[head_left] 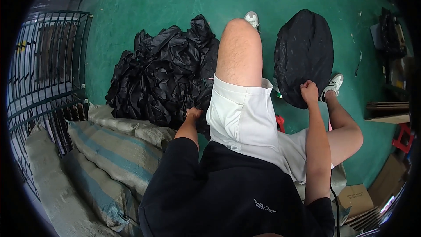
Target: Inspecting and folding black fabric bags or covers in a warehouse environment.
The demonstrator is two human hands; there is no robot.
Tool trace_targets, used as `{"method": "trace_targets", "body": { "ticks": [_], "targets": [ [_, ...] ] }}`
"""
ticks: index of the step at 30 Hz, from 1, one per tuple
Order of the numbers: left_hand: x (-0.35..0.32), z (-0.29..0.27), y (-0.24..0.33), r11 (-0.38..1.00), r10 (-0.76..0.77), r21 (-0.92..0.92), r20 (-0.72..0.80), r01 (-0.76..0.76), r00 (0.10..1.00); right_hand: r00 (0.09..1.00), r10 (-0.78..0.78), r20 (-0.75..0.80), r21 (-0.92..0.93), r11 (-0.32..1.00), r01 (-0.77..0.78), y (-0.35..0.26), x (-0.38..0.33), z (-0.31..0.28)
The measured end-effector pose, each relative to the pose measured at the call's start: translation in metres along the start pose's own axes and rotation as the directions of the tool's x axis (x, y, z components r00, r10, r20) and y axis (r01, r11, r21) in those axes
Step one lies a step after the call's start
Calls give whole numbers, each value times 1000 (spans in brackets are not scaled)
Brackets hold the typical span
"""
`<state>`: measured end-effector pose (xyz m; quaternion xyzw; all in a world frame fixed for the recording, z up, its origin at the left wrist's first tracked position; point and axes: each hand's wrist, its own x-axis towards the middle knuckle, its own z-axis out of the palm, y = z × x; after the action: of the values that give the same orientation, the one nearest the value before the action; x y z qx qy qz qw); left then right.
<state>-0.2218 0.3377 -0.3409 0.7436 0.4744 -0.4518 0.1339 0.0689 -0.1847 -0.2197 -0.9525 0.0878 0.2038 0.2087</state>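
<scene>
My right hand (pixel 309 91) is closed on the lower edge of a round black fabric disc (pixel 303 55) that stands tilted on the green floor beside my right leg. My left hand (pixel 193 114) reaches down to the near edge of a heap of crumpled black fabric (pixel 164 77) on my left; its fingers are partly hidden, so I cannot see if it grips the cloth. I am seated, with my left knee raised between the two hands, in white shorts and a black shirt.
Woven grey and blue sacks (pixel 109 149) lie at lower left. A dark wire cage (pixel 44 70) stands at far left. Cardboard boxes (pixel 357 199), a red stool (pixel 402 138) and stacked boards (pixel 388 112) line the right. The green floor (pixel 175 0) stretches ahead.
</scene>
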Motion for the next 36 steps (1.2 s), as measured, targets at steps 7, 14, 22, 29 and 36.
{"method": "trace_targets", "body": {
  "ticks": [7, 14, 22, 29, 36],
  "targets": [
    [-38, -24, 25, 976, -81, -216, -413, -12, 907, 997, 68, -49, -38, 997, -69, 11, 2, -13],
    [4, -57, -90, 940, 330, 337, -869, -48, 368, 994, 73, 80, -90, 994, -66, -57, -17, -25],
    [-117, -171, 65, 581, -184, -512, -840, -632, 511, 975, 149, 162, 189, 966, -179, -18, -19, -30],
    [-272, -313, 190, -119, 157, -67, -986, -991, 48, 902, -430, -47, 353, 837, 418, -54, -20, -81],
    [-367, -296, 331, -545, 572, -105, -772, -832, -277, 795, -605, 45, 790, 509, 343, -92, -45, -172]
  ]
}}
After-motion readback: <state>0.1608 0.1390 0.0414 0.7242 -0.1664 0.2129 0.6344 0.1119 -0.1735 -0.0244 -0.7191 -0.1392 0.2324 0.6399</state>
